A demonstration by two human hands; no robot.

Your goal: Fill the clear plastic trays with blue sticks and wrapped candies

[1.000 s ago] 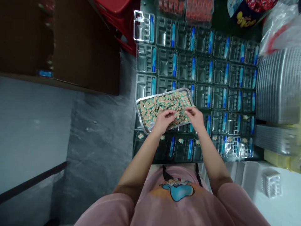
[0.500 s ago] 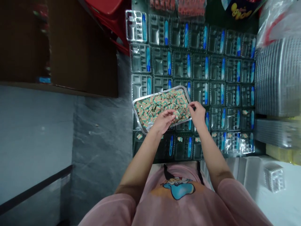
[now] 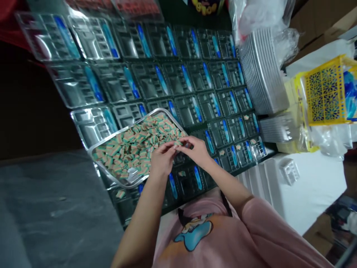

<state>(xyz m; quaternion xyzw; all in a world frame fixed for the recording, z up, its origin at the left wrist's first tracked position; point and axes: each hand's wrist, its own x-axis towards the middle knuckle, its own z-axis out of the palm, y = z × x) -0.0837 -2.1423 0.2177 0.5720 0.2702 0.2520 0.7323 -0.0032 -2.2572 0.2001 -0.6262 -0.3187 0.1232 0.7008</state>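
Observation:
My left hand (image 3: 162,160) is closed in a pinch around small striped pieces (image 3: 177,143) in orange, cream and green. Its fingertips meet those of my right hand (image 3: 197,152), which is also pinched on a piece; exactly how many they hold is hidden. Both hands are over the right end of a metal tray (image 3: 103,172) heaped with loose striped pieces (image 3: 131,147). Under and around the tray lie rows of clear plastic blister trays (image 3: 178,80), each with a blue pen-like item (image 3: 161,80). In the nearest rows, some blister trays hold striped pieces (image 3: 182,174).
At the right rises a tall stack of clear plastic trays (image 3: 263,72), with a shorter stack (image 3: 279,128) before it. A yellow basket (image 3: 325,91) stands farther right. White surface (image 3: 309,186) lies at the near right. Red packs (image 3: 139,9) sit at the far edge.
The view has turned and shifted toward the right side of the table. My right hand has come from the tray's right rim to meet my left hand's fingertips at the striped pieces.

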